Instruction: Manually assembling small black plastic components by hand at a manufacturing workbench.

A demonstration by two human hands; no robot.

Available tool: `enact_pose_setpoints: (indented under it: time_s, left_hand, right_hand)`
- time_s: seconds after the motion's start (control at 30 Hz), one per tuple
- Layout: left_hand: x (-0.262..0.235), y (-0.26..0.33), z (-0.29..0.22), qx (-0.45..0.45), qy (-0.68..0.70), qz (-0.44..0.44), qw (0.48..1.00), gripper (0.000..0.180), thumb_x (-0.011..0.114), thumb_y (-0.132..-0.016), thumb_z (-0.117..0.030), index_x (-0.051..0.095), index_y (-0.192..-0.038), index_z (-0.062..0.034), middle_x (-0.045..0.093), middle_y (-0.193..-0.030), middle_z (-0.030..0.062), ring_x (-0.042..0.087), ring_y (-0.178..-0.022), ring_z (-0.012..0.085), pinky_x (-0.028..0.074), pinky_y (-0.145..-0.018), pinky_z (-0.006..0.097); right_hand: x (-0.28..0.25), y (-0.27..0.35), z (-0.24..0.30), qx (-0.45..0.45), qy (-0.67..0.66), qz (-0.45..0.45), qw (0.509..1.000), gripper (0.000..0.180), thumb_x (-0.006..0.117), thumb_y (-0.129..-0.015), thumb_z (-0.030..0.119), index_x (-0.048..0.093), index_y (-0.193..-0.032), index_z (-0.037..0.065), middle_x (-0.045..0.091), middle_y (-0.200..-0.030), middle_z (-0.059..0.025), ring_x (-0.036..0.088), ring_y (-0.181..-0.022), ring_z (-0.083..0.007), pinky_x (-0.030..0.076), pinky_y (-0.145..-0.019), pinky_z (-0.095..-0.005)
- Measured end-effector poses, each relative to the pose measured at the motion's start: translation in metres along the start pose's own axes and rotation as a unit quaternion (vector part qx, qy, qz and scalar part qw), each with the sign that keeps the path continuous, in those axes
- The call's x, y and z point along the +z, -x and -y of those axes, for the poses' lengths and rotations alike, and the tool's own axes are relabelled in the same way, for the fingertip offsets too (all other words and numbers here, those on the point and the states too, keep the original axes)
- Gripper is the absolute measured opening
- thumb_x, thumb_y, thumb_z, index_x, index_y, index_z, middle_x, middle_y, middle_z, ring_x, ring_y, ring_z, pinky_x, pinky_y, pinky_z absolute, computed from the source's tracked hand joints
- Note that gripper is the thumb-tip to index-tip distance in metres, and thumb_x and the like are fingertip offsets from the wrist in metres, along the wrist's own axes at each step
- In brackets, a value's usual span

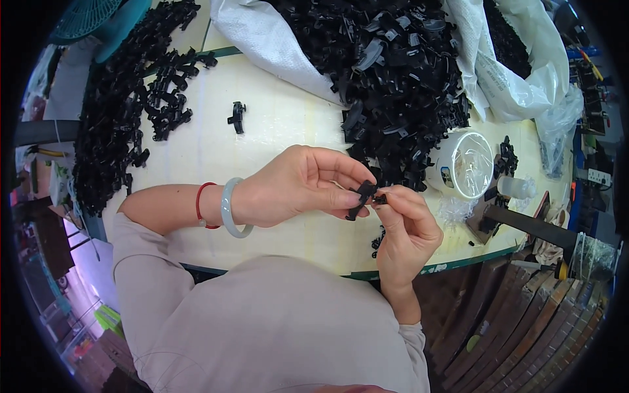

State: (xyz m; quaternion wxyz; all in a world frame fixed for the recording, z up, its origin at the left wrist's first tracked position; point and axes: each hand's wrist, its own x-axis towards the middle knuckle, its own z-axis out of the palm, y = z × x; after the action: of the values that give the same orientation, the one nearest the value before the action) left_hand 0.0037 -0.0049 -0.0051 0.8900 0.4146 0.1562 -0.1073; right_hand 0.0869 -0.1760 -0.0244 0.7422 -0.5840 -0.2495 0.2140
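Observation:
Between thumb and fingers, my left hand [308, 183] grips a black plastic part [362, 199], held tilted above the table. My right hand [407, 226] pinches a smaller black piece [379, 199] against the right side of that part. Whether the two are joined I cannot tell. A single black plastic part [237, 118] lies by itself on the pale tabletop beyond my left wrist. Just past my fingers, a large heap of loose black parts [406, 72] spills from a white woven sack [268, 46].
Another long pile of black parts [108, 124] runs along the left side, near a teal fan [85, 19]. At right stand a white tub [460, 165] lined with clear plastic and a small translucent bottle [516, 187]. A dark metal bar [534, 224] juts over the table's right edge.

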Motion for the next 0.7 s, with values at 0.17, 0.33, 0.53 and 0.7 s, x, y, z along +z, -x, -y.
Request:
enact_pose_setpoints:
  time_s: [0.17,0.33,0.53,0.7]
  left_hand:
    - [-0.0048,-0.0015,0.0072,0.017,-0.037,-0.014,0.999,0.025,0.059,-0.085,0.001,0.056,-0.11,0.0017,0.063,-0.099,0.0081,0.063,-0.088,0.0137,0.053,-0.079,0.026]
    - [-0.004,-0.0016,0.0078,0.007,0.0,-0.011,1.0,0.023,0.06,-0.085,0.0,0.056,-0.108,0.0007,0.063,-0.098,0.0075,0.063,-0.087,0.0128,0.053,-0.078,0.026]
    - [-0.0033,-0.0009,0.0073,0.007,-0.018,-0.015,1.0,0.022,0.061,-0.085,-0.001,0.056,-0.107,0.0011,0.063,-0.099,0.0084,0.063,-0.088,0.0133,0.054,-0.078,0.025]
    - [-0.0039,-0.0017,0.0094,0.014,-0.026,-0.018,0.999,0.021,0.061,-0.085,-0.001,0.056,-0.106,0.0021,0.063,-0.098,0.009,0.063,-0.087,0.0139,0.054,-0.078,0.026]
  right_hand:
    - [0.0014,0.0016,0.0009,-0.012,0.025,-0.003,1.0,0.02,0.065,-0.075,-0.013,0.065,-0.091,-0.003,0.062,-0.098,-0.0132,0.06,-0.088,-0.0168,0.05,-0.075,-0.0246]
    - [0.0023,0.0007,-0.0006,-0.049,0.073,-0.003,0.996,0.021,0.066,-0.073,-0.013,0.065,-0.09,-0.002,0.063,-0.094,-0.0127,0.059,-0.085,-0.0173,0.05,-0.071,-0.024]
    - [0.0034,-0.0001,-0.0013,-0.075,0.113,-0.002,0.991,0.021,0.068,-0.071,-0.012,0.066,-0.089,-0.002,0.064,-0.091,-0.0121,0.058,-0.082,-0.0177,0.048,-0.067,-0.0236]
    - [0.0032,-0.0025,-0.0031,-0.096,0.153,0.006,0.984,0.022,0.072,-0.068,-0.01,0.066,-0.087,0.0,0.065,-0.087,-0.0104,0.058,-0.078,-0.0193,0.046,-0.067,-0.0267]
